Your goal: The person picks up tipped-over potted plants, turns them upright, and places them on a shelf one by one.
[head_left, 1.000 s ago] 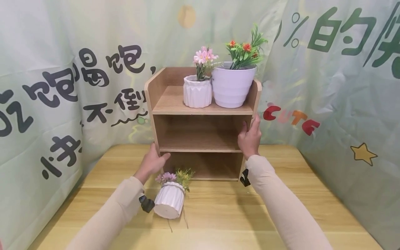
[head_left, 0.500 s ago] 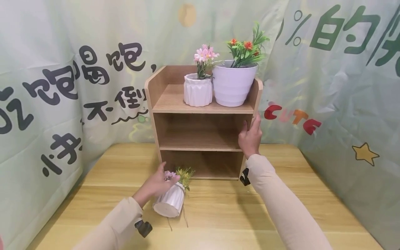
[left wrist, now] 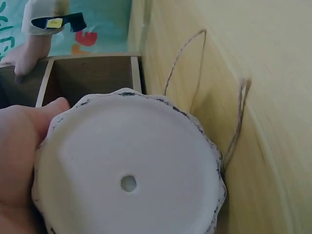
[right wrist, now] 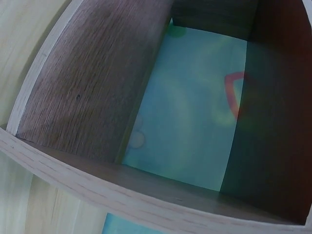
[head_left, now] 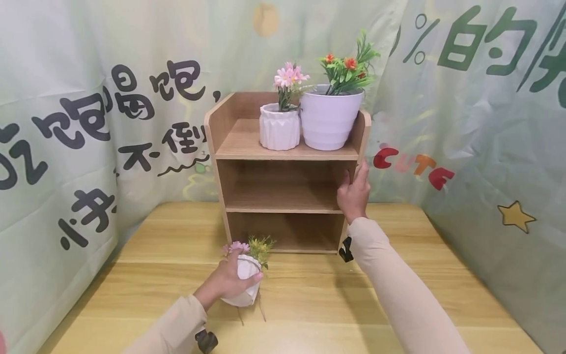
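Observation:
A ribbed white flowerpot (head_left: 246, 268) with pink and yellow flowers lies tipped over on the table, its base toward me. My left hand (head_left: 226, 276) grips it, fingers over its upper side and thumb on the near right. The left wrist view shows the round base (left wrist: 126, 146) with a small hole, and loose twine (left wrist: 239, 117) hanging beside it. My right hand (head_left: 355, 194) holds the right side panel of a wooden shelf (head_left: 283, 189), thumb inside and fingers outside. The right wrist view looks into a shelf compartment (right wrist: 97, 83); no part of that hand shows there.
On the shelf's top board stand a small white pot (head_left: 279, 129) with pink flowers and a larger white pot (head_left: 330, 120) with orange flowers. The wooden table (head_left: 309, 305) runs up to a printed curtain (head_left: 168, 29) behind and at both sides.
My left hand has left the shelf's left side, come down toward me and taken hold of the tipped flowerpot. The right hand stays on the shelf's right panel.

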Motion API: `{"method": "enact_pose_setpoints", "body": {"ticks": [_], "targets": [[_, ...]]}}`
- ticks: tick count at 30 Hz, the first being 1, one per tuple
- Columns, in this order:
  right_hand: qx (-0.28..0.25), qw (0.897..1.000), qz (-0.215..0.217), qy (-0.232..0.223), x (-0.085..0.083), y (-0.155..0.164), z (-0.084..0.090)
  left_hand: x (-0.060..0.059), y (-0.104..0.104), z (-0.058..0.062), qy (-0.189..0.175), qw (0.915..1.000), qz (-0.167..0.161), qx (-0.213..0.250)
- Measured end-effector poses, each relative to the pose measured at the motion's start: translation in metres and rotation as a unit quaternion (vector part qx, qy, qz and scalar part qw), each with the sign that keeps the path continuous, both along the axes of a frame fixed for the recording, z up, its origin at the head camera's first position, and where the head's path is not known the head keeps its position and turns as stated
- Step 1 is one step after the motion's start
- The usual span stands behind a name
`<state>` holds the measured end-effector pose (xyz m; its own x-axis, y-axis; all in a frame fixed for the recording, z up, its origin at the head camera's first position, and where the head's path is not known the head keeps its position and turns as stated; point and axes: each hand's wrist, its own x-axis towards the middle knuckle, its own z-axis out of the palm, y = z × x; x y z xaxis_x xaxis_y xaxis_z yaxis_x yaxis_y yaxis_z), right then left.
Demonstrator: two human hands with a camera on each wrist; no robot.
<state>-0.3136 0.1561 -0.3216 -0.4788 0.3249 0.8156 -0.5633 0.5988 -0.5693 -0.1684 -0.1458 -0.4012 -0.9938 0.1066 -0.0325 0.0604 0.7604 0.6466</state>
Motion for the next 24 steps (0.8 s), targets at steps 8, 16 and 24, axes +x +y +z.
{"method": "enact_pose_setpoints", "body": {"ticks": [8, 16, 24], "targets": [[0.000, 1.000, 0.004, -0.007, 0.001, -0.001, 0.000, -0.001, 0.000, -0.005, 0.011, 0.9993, 0.019, 0.031], [0.002, 1.000, 0.001, -0.001, 0.000, -0.002, -0.002, -0.001, -0.007, -0.011, 0.033, 0.9981, 0.025, 0.045], [0.000, 1.000, 0.001, -0.005, 0.000, 0.000, -0.002, -0.002, -0.007, -0.012, 0.084, 0.9951, -0.026, 0.046]]}}
